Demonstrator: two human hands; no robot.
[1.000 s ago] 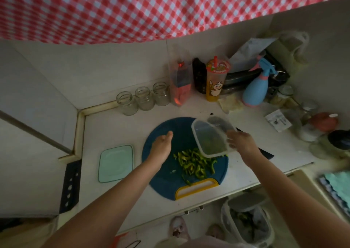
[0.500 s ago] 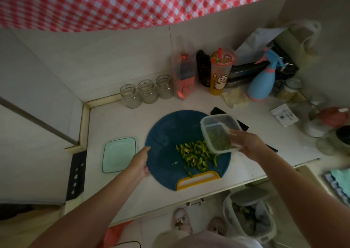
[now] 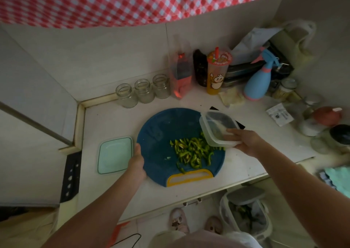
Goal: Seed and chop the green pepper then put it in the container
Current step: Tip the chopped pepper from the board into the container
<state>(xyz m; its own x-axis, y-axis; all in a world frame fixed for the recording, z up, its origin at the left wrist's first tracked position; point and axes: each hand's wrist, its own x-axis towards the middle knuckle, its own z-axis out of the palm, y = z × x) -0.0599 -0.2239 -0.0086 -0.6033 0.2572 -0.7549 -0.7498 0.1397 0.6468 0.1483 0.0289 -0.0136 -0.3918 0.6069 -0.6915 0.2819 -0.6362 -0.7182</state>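
A pile of chopped green pepper point(image 3: 191, 152) lies on the round blue cutting board point(image 3: 161, 132) with a yellow handle. My left hand point(image 3: 137, 161) grips the board's left edge. My right hand point(image 3: 246, 142) holds a clear plastic container point(image 3: 217, 128), tilted, at the board's right edge beside the pepper pile. The container looks empty. Its pale green lid point(image 3: 115, 154) lies flat on the counter left of the board.
Three glass jars point(image 3: 143, 91), a bottle, a cup with a straw point(image 3: 217, 71) and a blue spray bottle point(image 3: 258, 82) line the back wall. A black knife point(image 3: 240, 125) lies behind the container. Jars and pots crowd the right. A bin point(image 3: 246, 213) stands on the floor below.
My left hand moved from the board's middle to its left edge and took hold. My right hand lowered the container to the board's right edge, next to the pepper.
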